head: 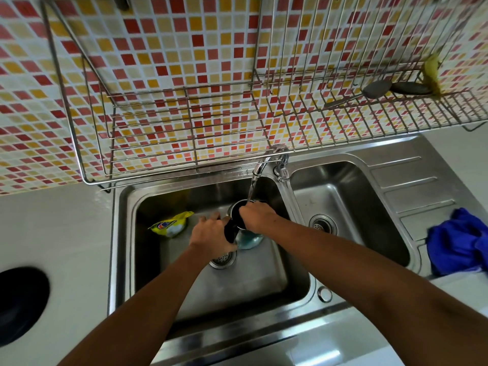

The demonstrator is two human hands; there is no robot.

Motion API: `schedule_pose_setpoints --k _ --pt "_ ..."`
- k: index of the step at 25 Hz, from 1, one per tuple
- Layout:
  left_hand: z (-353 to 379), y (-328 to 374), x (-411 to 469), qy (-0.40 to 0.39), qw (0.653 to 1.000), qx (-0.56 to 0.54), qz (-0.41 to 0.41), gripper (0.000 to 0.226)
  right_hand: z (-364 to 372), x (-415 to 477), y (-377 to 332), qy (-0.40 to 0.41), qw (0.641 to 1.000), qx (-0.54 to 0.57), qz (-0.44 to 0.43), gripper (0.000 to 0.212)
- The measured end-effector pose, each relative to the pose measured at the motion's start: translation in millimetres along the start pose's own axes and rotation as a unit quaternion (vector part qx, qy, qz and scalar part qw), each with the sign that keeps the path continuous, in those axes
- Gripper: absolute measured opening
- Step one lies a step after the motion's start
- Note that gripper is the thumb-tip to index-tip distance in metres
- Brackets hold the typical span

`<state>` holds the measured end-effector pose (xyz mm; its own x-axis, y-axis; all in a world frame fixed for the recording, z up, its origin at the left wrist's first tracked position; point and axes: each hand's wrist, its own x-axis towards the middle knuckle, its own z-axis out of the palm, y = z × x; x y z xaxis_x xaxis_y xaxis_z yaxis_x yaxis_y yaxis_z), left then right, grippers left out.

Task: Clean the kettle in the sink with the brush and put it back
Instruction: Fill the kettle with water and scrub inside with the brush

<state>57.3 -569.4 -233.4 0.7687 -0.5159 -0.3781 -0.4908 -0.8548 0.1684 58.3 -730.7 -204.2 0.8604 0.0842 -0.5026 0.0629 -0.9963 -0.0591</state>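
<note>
A small steel kettle with a black handle is held over the left sink basin, under the running tap. Water falls into its open mouth. My left hand is shut on the black handle. My right hand sits on the kettle's rim with its fingers curled into the mouth. Whatever it holds is hidden, and no brush shows. A pale teal object lies just beneath the kettle.
A yellow packet lies in the left basin, with the drain strainer below my left wrist. The right basin holds nothing. A blue cloth rests on the drainboard. A wire dish rack hangs above the sink.
</note>
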Motion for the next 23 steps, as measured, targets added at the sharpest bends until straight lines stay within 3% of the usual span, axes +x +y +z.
schedule_pose_setpoints --k 3,6,8,10,12,15,20,23 --pt "0 0 0 0.003 1.0 -0.007 -0.001 0.081 -3 -4 6 0.001 0.998 -0.033 0.045 0.031" --pt "0 1 0 -0.002 1.0 -0.013 -0.006 0.083 -9 -3 13 -0.038 0.991 0.094 0.091 0.038" --pt "1 2 0 -0.003 1.0 -0.015 -0.019 0.088 -7 -1 10 -0.085 0.954 0.255 0.131 0.036" --pt "3 2 0 -0.001 1.0 -0.015 -0.025 0.087 1 -3 5 -0.089 0.888 0.412 0.185 0.027" --pt "4 1 0 0.0 1.0 -0.016 -0.025 0.088 0 -8 14 -0.081 0.844 0.486 0.214 0.015" --pt "4 1 1 0.003 1.0 -0.014 -0.019 0.089 -34 -18 50 -0.093 0.815 0.537 0.196 0.012" --pt "2 0 0 0.002 1.0 -0.009 -0.011 0.082 -44 -9 62 -0.116 0.868 0.458 0.154 0.012" --pt "3 0 1 0.007 1.0 -0.002 -0.01 0.081 -10 -6 30 -0.152 0.872 0.434 0.17 0.012"
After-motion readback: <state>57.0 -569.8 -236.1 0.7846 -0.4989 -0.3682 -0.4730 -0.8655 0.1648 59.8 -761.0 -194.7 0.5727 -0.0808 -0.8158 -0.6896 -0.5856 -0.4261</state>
